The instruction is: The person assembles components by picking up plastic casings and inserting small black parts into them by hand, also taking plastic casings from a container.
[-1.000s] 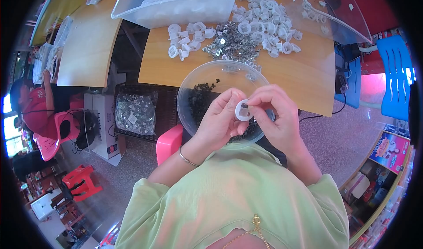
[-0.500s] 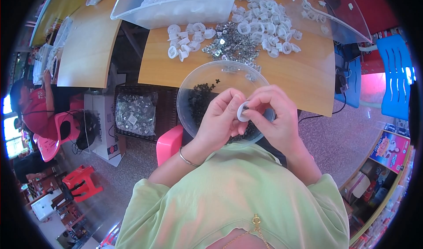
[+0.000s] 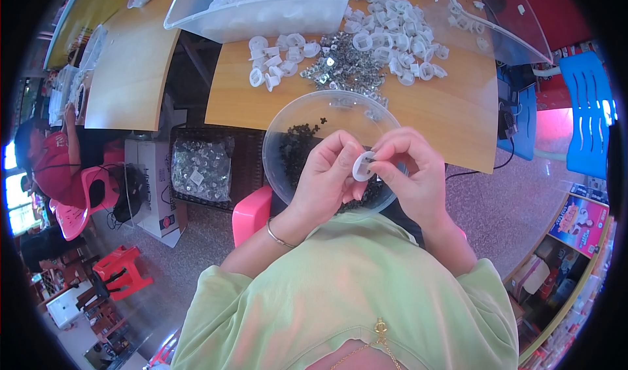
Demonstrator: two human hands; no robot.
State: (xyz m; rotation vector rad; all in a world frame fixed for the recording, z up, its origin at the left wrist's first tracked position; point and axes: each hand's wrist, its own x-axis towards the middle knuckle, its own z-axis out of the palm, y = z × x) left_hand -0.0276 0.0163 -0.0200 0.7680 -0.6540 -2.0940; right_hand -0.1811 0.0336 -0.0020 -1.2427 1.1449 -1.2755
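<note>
A white round piece (image 3: 362,167), tilted on edge, is between the two hands, above the near part of a clear round tub (image 3: 265,141). The left hand (image 3: 330,172) grips its left side between thumb and fingers; the right hand (image 3: 411,168) has thumb and forefinger pinched narrowly on its right side (any smaller part between those tips is too hidden to tell). Small black pieces (image 3: 296,153) lie in the tub's left side. Farther off, on the wooden table (image 3: 458,121), shiny metal pieces (image 3: 343,68) lie between a white heap (image 3: 402,39) on the right and a smaller white cluster (image 3: 273,57) on the left.
</note>
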